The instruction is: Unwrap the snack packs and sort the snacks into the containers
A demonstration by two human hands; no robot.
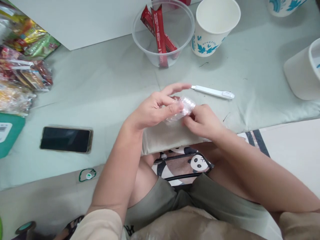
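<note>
Two grips, left hand [156, 108] and right hand [206, 121], on crumpled clear plastic [187, 105] between them; presumably light, soft, slippery; best pinched by bunched edges; white cutter [212, 92] just beyond.

Saw only part of the clear plastic wrap [188, 104] behind the left hand [156, 110]. Could not read the red snack packets [159, 31], printed too small. Lost the top of a paper cup [283, 8] past the upper edge.
</note>
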